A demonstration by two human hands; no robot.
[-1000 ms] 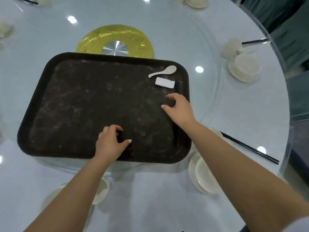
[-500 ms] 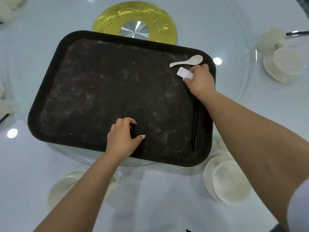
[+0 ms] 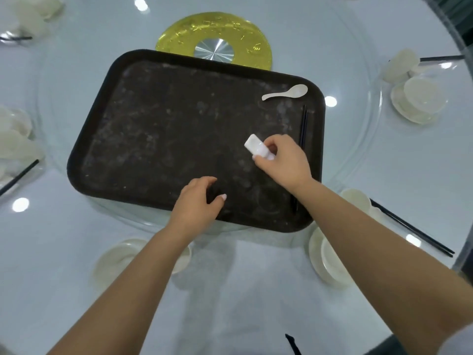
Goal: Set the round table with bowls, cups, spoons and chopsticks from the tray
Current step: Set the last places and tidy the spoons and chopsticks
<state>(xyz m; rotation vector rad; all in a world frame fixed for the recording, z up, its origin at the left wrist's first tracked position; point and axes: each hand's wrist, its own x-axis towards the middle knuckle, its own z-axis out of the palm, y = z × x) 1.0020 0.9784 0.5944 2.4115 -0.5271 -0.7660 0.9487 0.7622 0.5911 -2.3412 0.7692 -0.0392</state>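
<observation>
Head view: right hand [image 3: 284,162] pinching white block [image 3: 257,147] above tray [image 3: 102,139].

Right hand [image 3: 284,162] lifted white rest [image 3: 258,148] off tray [image 3: 84,155], drew back.

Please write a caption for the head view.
Right hand lifts a white rest above the tray; spoon remains.

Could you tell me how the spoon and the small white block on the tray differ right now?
The spoon lies flat on the tray near its far right corner, untouched; the white block is pinched in the right hand above the tray. The spoon is long with a rounded bowl; the white block is short and rectangular. Both are white.
</observation>
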